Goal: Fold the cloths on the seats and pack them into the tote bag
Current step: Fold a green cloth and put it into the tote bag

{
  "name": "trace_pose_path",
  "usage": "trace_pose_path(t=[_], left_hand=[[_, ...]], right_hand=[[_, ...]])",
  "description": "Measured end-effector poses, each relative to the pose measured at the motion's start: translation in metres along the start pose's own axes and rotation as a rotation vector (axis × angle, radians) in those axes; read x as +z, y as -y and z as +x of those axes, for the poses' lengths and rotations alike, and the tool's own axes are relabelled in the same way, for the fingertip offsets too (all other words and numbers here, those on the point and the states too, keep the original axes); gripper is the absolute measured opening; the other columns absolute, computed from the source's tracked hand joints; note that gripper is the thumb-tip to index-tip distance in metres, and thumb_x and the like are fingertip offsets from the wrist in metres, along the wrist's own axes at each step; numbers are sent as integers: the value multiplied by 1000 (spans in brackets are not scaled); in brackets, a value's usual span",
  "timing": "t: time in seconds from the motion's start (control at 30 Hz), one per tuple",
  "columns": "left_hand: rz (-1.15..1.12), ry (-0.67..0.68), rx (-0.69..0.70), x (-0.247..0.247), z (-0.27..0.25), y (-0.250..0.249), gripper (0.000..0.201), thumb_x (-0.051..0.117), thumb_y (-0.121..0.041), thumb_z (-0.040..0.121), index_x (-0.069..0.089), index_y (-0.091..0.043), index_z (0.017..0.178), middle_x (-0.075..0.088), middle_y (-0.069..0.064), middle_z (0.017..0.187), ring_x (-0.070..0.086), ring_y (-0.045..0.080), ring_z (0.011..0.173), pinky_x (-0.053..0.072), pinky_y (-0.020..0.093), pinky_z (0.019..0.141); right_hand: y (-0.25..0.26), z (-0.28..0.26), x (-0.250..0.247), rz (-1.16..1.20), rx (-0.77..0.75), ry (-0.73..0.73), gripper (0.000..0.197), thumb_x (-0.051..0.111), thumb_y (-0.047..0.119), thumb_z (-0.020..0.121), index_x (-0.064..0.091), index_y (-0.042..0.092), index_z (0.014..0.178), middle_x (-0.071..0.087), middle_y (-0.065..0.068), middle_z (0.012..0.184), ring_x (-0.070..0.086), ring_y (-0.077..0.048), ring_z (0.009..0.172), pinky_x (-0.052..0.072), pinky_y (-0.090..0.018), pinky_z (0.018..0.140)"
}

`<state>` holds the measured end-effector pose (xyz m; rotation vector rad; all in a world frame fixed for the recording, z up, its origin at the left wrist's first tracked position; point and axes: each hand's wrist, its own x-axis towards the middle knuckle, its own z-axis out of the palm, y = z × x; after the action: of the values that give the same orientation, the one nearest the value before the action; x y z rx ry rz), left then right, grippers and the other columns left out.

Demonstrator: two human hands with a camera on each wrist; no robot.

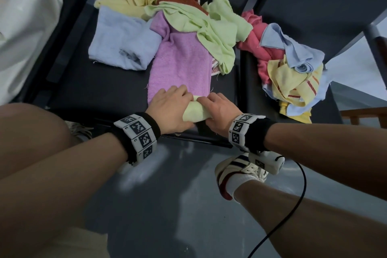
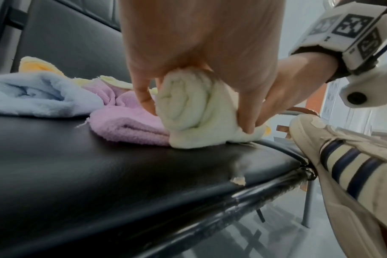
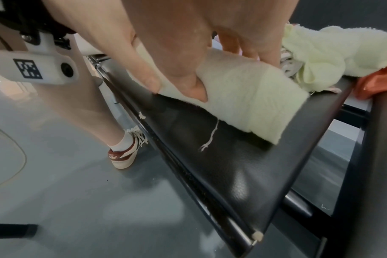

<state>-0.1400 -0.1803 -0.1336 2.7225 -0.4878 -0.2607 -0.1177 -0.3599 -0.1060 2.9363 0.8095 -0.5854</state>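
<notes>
Left hand [image 1: 167, 109]: curled over the left end of a small pale-green terry cloth rolled into a tight bundle [image 1: 195, 111]; fingers on the far side, thumb on the near side, gripping it.
Right hand [image 1: 219, 109]: curled over the roll's right end; in the right wrist view the thumb [image 3: 144, 73] presses the near face and the fingers reach over the top.
Step in hand (judgement): finishing the roll or fold of this cloth before packing.
Technique (judgement): keep both ends level, press down evenly so the layers do not spring open, tuck the loose flap beneath, lift with one full grip.
Roll position: between both hands, at the front edge of the black padded seat [image 1: 100, 86], touching the near end of a flat lilac terry towel [image 1: 180, 69].
Beyond: folded light-blue towel [image 1: 123, 42] left of the lilac one; loose green, yellow and rust cloths behind.
Right seat: unfolded heap of pink, blue and yellow cloths [image 1: 293, 65].
Tote bag: not clearly identifiable.
</notes>
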Motion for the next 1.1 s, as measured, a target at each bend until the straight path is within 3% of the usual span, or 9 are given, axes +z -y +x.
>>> trace_pose_path(t=[0.17,0.33,0.5,0.63,0.73,0.83,0.9,0.97,1.1], left_hand=[[-7,-7,0,-2,-1,-1,51,68,-46,77,50,-22,118,62,-5,102,60,21,96,39,40,87],[-10,-2,-18,-4,-2,0,50,65,-51,74,45,-23,110,56,-7,82,59,23,85,38,41,85],[81,-52,-12,-3,2,4,46,58,-55,76,62,-22,107,55,-4,106,48,21,101,33,40,88],[67,-99,7,2,0,2,55,60,-43,78,53,-21,128,58,-1,112,55,24,103,34,41,95],[32,-131,22,0,0,1,51,64,-36,75,52,-19,121,57,1,109,57,26,95,39,41,90],[89,-187,46,2,2,2,42,67,-30,75,63,-14,113,58,3,113,54,26,103,39,41,91],[131,-203,74,6,3,0,46,65,-19,79,61,-13,125,61,3,117,54,26,109,37,41,96],[159,-152,75,9,3,-3,62,63,-15,82,48,-14,141,59,3,126,52,26,118,33,42,106],[242,-71,22,17,4,-15,74,59,-26,83,31,-13,150,47,6,138,41,29,128,20,50,117]], right_hand=[[-1,2,1,73,0,-14,50,60,16,80,49,7,129,59,-15,104,55,-34,94,49,-50,82],[0,1,-1,114,-17,-23,47,60,23,81,42,7,122,63,-12,96,60,-32,77,47,-36,65],[0,-6,11,39,-42,-105,52,52,38,80,51,11,124,54,-9,104,53,-29,89,51,-44,70],[-5,-8,10,65,-73,-238,62,68,29,73,50,8,129,53,-10,111,50,-30,95,52,-48,75],[-11,-9,11,76,-114,-288,55,72,20,73,57,4,123,56,-14,109,52,-33,94,52,-48,77],[-8,-9,13,42,-61,-228,57,55,24,80,52,1,132,58,-16,112,55,-37,96,53,-51,79],[0,-9,13,12,18,-143,68,47,33,82,40,1,142,55,-15,122,53,-37,107,48,-52,92],[4,-7,12,-27,92,-17,83,57,43,81,25,7,149,45,-9,134,45,-31,121,41,-52,102],[5,-3,11,-53,147,59,96,73,47,74,19,13,147,37,-4,135,39,-26,123,46,-50,95]])
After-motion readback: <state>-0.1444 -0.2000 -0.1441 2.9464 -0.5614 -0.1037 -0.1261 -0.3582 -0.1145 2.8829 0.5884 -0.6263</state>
